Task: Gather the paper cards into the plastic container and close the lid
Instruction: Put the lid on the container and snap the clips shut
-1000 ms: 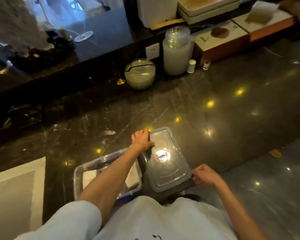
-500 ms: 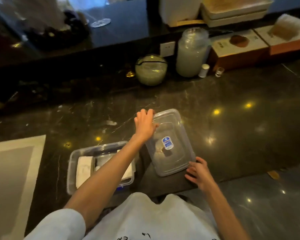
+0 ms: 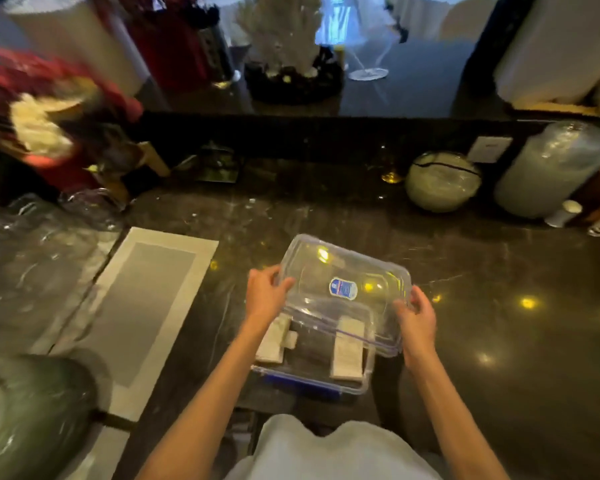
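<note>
Lifted the lid (image 3: 343,289) off the counter (image 3: 499,323) since half a second back, now up over the plastic container (image 3: 312,379), held from both ends.

Head view: left hand (image 3: 265,297) clamped on the lid's left short edge, thumb over the top, fingers curled underneath. Right hand (image 3: 417,322) pinched on the opposite end, near the corner. Lid tilted, far edge up, near edge hanging just over the container's back half, not seated yet. Blue oval sticker (image 3: 343,288) right between the two hands. Paper cards (image 3: 347,351) already in the box, one stack below the right hand, another (image 3: 274,337) just under the left wrist. Grey-and-white mat (image 3: 146,306) well off to the left of the left hand.
</note>
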A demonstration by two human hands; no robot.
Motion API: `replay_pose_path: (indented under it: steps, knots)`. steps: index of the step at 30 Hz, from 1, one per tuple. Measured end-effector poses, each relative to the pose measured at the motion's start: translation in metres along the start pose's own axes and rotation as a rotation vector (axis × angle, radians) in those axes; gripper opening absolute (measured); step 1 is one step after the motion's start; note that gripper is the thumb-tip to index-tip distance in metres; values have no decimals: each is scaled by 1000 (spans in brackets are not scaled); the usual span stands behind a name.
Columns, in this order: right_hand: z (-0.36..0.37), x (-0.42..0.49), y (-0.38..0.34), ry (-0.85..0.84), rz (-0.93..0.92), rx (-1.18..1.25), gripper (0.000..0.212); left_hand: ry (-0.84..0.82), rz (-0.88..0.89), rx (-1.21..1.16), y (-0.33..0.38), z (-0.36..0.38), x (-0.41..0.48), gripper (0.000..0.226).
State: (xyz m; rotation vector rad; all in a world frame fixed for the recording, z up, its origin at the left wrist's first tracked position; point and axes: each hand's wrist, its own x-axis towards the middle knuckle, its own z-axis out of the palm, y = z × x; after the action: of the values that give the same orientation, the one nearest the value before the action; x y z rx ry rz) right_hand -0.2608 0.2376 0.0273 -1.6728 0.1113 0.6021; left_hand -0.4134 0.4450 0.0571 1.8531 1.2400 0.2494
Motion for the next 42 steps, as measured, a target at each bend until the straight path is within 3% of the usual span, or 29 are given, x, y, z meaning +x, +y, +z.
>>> replay_pose_path:
  steps: [3,9,13,21,30,42]
  knots:
    - [29,-17,9,-18,-80,-110,48,-4,-46,-20,-39,-17,-10,24]
    - [48,-45,41,-9,-153,-441,54,-79,-117,-62,-80,-31,-19,28]
    - [44,-53,59,63,-142,-667,56,-118,-101,77,-96,-27,-19,32]
    - [41,-66,67,91,-132,-721,53,-158,-45,189,-105,-22,-14,36]
    - [43,-66,62,96,-166,-785,52,-171,-47,196,-112,-23,-15,34]
    - [46,-65,56,86,-76,-780,53,-225,-102,131,-118,-21,-5,37]
